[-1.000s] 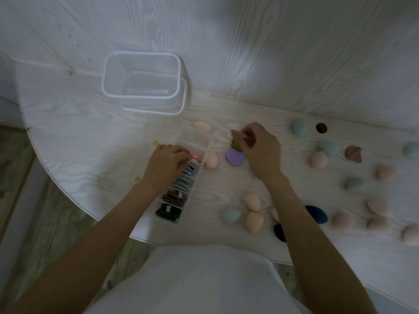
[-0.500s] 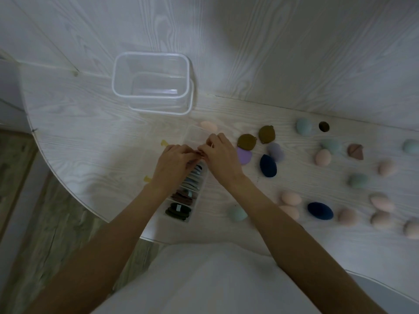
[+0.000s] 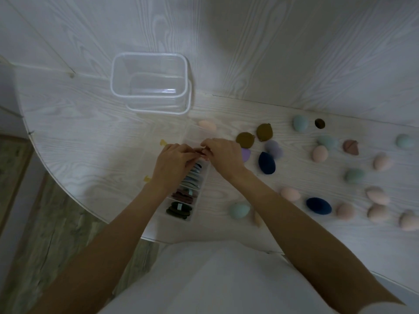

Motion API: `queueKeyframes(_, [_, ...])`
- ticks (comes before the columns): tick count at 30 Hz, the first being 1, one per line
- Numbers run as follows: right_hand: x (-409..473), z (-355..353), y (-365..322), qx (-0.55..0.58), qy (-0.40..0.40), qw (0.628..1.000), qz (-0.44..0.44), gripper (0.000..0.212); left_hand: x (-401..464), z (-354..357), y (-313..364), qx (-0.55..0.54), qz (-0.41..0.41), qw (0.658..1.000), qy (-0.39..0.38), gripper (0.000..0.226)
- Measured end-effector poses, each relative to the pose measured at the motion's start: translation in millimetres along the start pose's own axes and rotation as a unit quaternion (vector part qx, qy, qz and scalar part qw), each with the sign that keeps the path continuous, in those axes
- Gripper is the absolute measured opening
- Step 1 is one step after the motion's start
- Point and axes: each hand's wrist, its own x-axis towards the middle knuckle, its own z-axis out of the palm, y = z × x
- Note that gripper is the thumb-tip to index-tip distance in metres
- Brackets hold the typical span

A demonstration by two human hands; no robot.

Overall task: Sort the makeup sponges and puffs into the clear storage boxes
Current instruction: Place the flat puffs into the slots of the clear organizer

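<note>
Puffs fill the near slots of the long divided box [image 3: 199, 189] at the table's front edge — dark ones nearest, pale blue further up. Both hands meet over its middle: left hand [image 3: 173, 163] and right hand [image 3: 223, 155], fingers curled together on something small and pinkish, can't tell what. Two olive puffs [image 3: 255, 135] and loose sponges [image 3: 376, 196] lie to the right; a bigger clear tub [image 3: 150, 75] stands behind.

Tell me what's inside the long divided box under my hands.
The divided box holds stacked puffs: olive ones nearest, brown, then pale blue. Left hand and right hand cover its far compartments.
</note>
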Motion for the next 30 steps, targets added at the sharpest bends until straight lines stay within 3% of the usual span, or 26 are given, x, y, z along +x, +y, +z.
queueKeyframes(1, [-0.1,-1.7,-2.4,-0.014,-0.013,1.0,-0.014,0.005,0.4,0.1,0.3,0.005,0.0,1.0,0.0,0.028])
queueKeyframes(4, [1.7,-8.1,-10.4,-0.086,-0.029,0.995,-0.043,0.032,-1.0,-0.3,1.3,0.024,-0.004,1.0,0.005,0.028])
queueKeyframes(6, [-0.5,-6.5,-8.6,-0.116,-0.032,0.991,-0.052,0.038,-2.8,-0.4,1.1,0.035,-0.001,0.999,0.008,0.028])
queueKeyframes(12, [0.9,-2.2,-13.3,-0.14,-0.045,0.988,-0.05,0.04,-3.9,0.1,2.2,0.048,0.0,0.999,0.001,0.03])
queueKeyframes(14, [-2.1,-8.6,-5.2,-0.106,-0.022,0.993,-0.045,0.032,-3.0,1.3,2.2,0.048,-0.002,0.999,0.005,0.027])
queueKeyframes(16, [-4.6,-17.3,15.9,-0.055,0.017,0.998,0.014,0.009,-0.8,2.7,2.2,0.042,-0.001,0.999,0.003,0.021])
queueKeyframes(17, [-4.9,-24.2,29.1,-0.021,0.04,0.996,0.074,0.008,-0.2,3.2,3.0,0.04,0.0,0.999,-0.001,0.02])
queueKeyframes(19, [-4.8,-33.2,58.7,0.009,0.075,0.982,0.171,0.021,0.2,3.5,5.5,0.042,-0.003,0.999,-0.01,0.019])
queueKeyframes(20, [-2.8,-32.9,71.8,-0.003,0.054,0.978,0.202,0.026,0.2,3.4,6.7,0.044,-0.008,0.999,-0.015,0.018])
queueKeyframes(23, [4.9,-16.8,92.4,-0.05,-0.065,0.974,0.212,0.04,0.5,0.5,8.6,0.042,-0.018,0.999,-0.023,0.022])
queueKeyframes(25, [7.3,-8.8,96.2,-0.062,-0.098,0.97,0.214,0.045,2.3,-2.0,9.4,0.043,-0.019,0.998,-0.03,0.027])
queueKeyframes(30, [9.1,-19.6,94.2,0.009,-0.025,0.972,0.233,0.026,4.6,-2.5,10.6,0.05,-0.012,0.998,-0.035,0.026])
